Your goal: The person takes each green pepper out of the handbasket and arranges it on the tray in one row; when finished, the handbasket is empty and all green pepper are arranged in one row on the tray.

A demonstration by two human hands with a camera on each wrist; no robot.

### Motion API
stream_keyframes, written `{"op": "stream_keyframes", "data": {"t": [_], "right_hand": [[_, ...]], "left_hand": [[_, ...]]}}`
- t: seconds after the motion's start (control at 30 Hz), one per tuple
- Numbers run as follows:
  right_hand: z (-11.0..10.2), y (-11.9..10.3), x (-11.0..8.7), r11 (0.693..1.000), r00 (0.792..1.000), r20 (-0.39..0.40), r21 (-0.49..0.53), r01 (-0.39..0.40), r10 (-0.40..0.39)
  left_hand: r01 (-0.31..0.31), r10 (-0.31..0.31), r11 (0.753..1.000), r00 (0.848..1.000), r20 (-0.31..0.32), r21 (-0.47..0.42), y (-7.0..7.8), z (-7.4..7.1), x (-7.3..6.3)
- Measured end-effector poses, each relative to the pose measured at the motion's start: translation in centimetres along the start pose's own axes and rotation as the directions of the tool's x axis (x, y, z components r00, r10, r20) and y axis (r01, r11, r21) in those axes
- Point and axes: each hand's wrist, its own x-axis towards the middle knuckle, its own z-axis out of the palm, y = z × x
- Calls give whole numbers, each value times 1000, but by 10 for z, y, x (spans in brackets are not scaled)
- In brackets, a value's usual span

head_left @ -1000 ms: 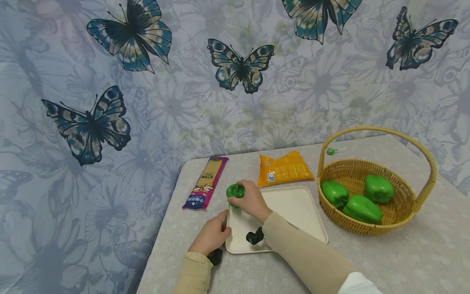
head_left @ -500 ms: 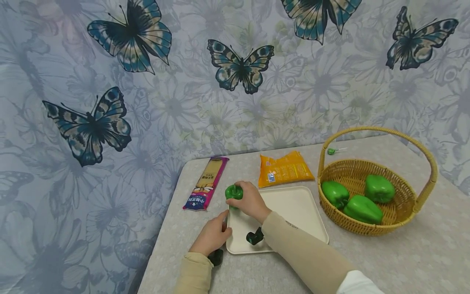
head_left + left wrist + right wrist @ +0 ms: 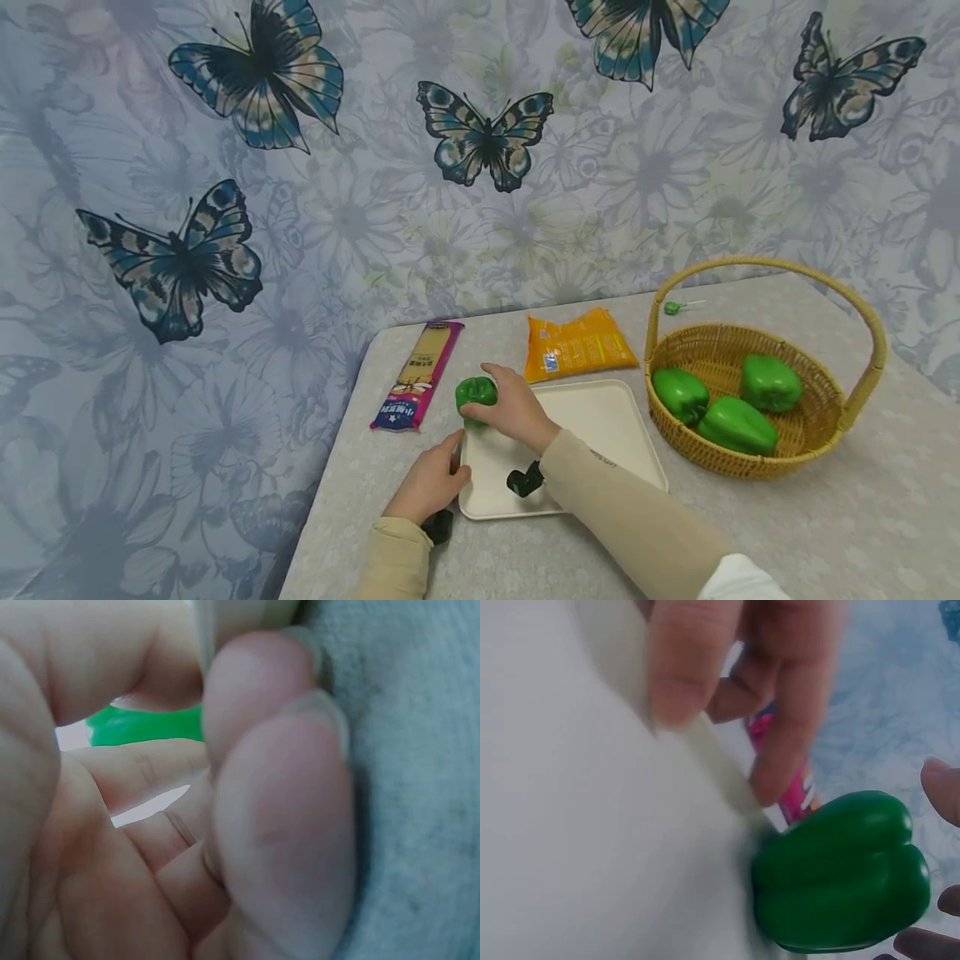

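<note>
A green bell pepper (image 3: pixel 476 393) sits at the far left corner of the cream tray (image 3: pixel 592 425), overlapping its rim in the right wrist view. My right hand (image 3: pixel 517 408) is right beside the pepper. Its index finger is raised away from the pepper, while the thumb overlaps its near side in the head view. In the right wrist view, the spread fingertips (image 3: pixel 943 791) appear at the right of the pepper (image 3: pixel 840 877). My left hand (image 3: pixel 427 479) grips the tray's left rim, its thumb (image 3: pixel 679 694) over the edge and its other fingers outside.
The wicker basket (image 3: pixel 750 467) at the right holds several green peppers (image 3: pixel 738 427) under a tall handle. Behind the tray lies an orange packet (image 3: pixel 577 346). A purple noodle packet (image 3: pixel 417 375) lies at the left, and a green lollipop (image 3: pixel 672 307) near the wall.
My right hand's fingers have spread and the index finger has lifted off the pepper. The pepper has shifted slightly left. My left hand stays at the tray's rim.
</note>
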Motion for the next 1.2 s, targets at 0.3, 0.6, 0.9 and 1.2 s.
{"op": "stream_keyframes", "data": {"t": [0.3,0.6,0.9,1.2], "right_hand": [[-55,17,-20,999,999,-13,9,-31,31],[-130,32,-50,1000,995,-100,11,25,-24],[-201,47,-75,994,961,-251,-39,106,-112],[-258,78,-89,999,953,-301,-24,-26,18]], "left_hand": [[-7,7,1000,1000,20,-23,8,4,4],[29,-29,1000,999,22,-10,5,1,2],[30,-30,1000,999,30,-6,1,-1,-2],[-2,2,1000,1000,26,-3,-1,1,2]]}}
